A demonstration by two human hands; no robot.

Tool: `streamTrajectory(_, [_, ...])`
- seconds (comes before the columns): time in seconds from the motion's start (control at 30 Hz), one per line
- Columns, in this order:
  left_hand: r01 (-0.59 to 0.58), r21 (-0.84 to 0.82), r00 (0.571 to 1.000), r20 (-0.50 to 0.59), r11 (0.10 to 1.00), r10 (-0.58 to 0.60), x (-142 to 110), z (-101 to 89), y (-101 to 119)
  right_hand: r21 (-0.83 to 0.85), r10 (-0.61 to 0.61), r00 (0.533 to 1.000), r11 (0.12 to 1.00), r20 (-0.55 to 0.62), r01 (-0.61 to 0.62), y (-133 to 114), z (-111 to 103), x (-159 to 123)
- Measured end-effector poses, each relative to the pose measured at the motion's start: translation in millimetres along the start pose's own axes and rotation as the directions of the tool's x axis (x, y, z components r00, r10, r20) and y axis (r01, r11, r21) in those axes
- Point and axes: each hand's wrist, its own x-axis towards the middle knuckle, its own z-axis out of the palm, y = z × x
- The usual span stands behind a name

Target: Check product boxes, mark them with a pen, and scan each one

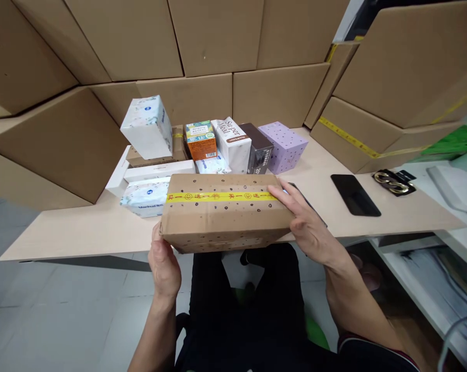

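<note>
A brown cardboard box with yellow printed tape and small dark marks is held up over the table's front edge, tilted so its taped side faces me. My left hand grips its left end, with the fingers mostly hidden behind it. At the right end my right hand is closed on the box, fingers along the top corner. Just behind it stand a floral tissue pack, a long white box, an orange box, a white Super Meal box, a dark brown box and a lilac spotted box.
Another floral pack sits on top of the pile at left. A black phone and a packaged gold chain lie on the table to the right. Large cartons wall in the back and sides.
</note>
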Motion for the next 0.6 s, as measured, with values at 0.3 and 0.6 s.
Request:
streamTrajectory(0.3, [-0.003, -0.168, 1.000, -0.023, 0.986, -0.001, -0.8, 6.4, -7.2, 0.294, 0.023, 0.989, 0.956, -0.146, 0.021, 8.6, 17.2, -12.6])
streamTrajectory(0.6, [0.086, -0.178, 0.996, -0.003, 0.980, -0.088, -4.9, -1.6, -17.2, 0.389, 0.134, 0.971, 0.920, -0.200, -0.047, 26.2, 45.1, -53.0])
